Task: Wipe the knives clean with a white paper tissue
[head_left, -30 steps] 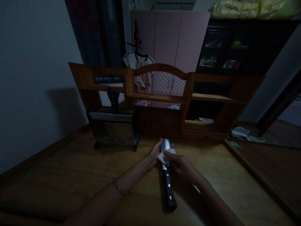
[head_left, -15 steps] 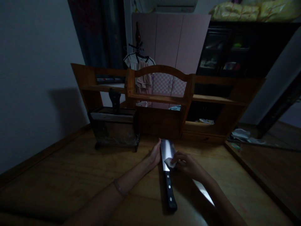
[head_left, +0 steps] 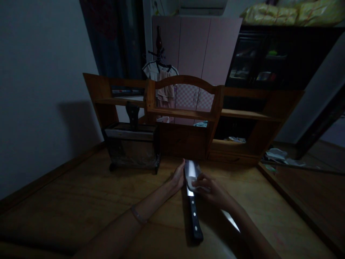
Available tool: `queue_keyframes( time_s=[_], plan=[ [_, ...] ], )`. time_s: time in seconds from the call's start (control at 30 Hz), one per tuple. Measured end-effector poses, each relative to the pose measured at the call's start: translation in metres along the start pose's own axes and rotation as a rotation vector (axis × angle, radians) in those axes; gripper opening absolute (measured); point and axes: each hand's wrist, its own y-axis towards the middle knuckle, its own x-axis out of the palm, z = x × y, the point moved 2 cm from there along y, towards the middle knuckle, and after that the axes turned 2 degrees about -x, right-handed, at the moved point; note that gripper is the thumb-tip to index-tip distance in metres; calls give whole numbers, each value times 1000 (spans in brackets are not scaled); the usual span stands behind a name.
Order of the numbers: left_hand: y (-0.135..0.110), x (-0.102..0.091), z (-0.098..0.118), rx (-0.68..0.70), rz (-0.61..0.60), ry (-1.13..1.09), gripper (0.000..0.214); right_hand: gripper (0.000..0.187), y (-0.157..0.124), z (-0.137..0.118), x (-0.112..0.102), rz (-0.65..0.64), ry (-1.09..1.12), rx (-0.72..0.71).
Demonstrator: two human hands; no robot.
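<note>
A cleaver [head_left: 192,169] with a broad shiny blade and a black riveted handle lies lengthwise before me, its handle toward me. My left hand [head_left: 178,177] is closed around the left edge of the blade near its far end; its fingertips are partly hidden behind the steel. In my right hand [head_left: 208,186] a small white cloth [head_left: 190,183] is pinched and pressed flat on the blade's face, just above the handle. Whether it is cloth or tissue is hard to tell in the dim light.
Behind the hands stands a wooden shelf unit [head_left: 185,114] on the wooden tabletop [head_left: 151,216]. At left is a knife block [head_left: 132,147] with a black-handled knife in it. A bright strip [head_left: 230,220] shows by my right forearm. The table's raised edge [head_left: 293,208] runs along the right.
My right hand has moved slightly left across the blade with the white cloth, which now covers more of the blade's middle. My left hand and the cleaver have stayed in place.
</note>
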Motion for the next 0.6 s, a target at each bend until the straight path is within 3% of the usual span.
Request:
queue_keyframes(
  time_s=[0.2, 0.6],
  plan=[
    [3, -5, -1, -84, -8, 1, 57, 20, 5, -7, 7, -63, 92, -40],
    [3, -5, 0, -50, 8, -67, 36, 15, 2, 3, 3, -85, 178, 37]
  ],
)
